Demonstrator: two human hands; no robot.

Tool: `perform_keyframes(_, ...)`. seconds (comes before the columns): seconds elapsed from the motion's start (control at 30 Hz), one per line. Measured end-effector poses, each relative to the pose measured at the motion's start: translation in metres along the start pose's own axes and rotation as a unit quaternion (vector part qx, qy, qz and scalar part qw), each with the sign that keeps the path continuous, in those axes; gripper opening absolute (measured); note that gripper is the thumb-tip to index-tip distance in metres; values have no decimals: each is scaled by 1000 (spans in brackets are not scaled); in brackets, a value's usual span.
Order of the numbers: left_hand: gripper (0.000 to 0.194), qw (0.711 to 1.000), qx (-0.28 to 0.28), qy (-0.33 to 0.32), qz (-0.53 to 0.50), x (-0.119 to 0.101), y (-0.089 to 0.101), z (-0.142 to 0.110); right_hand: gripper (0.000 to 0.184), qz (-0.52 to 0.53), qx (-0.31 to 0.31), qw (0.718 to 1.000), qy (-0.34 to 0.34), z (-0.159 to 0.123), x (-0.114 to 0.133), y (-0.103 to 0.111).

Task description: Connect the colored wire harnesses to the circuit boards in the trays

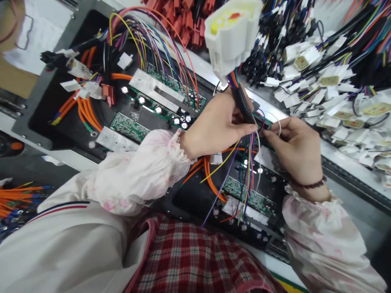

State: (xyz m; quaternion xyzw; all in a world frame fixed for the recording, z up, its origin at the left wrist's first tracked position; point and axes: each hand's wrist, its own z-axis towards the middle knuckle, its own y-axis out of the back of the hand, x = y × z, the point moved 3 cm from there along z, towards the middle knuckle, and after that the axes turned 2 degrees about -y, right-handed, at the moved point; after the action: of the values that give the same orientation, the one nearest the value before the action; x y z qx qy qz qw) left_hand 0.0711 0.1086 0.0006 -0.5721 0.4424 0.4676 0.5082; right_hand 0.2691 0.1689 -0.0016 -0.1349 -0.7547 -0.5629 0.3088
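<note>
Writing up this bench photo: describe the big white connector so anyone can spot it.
Start at the black panel of green circuit boards. Over its middle, the left hand grips a wire bundle, and at the bundle's top end sits the white connector. Unlike the smaller white connectors piled at the right, it is held up in the air, with a yellow patch.

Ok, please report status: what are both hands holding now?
Left hand grips wire harness below white connector. Right hand pinches harness wires. Green circuit board below hands.
</note>
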Motion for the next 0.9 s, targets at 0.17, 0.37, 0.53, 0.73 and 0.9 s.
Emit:
perform_keyframes(0.17,37,999,-7,-43,24,0,1,0,23,-6,0,1000,-24,0,-2,-1)
perform_keyframes(0.37,35,997,10,-51,50,0,0,-1,26,32,11,999,-23,-1,-3,-3)
perform_keyframes(0.53,36,999,13,-19,37,-3,-1,-1,22,19,31,999,-14,1,-4,-6)
perform_keyframes(0.73,39,1000,-5,1,-24,-2,0,-1,30,-28,10,999,40,-11,1,15)
perform_keyframes(0.9,36,1000,-4,-26,9,-1,-4,-1,21,-60,-73,993,73,-39,30,33)
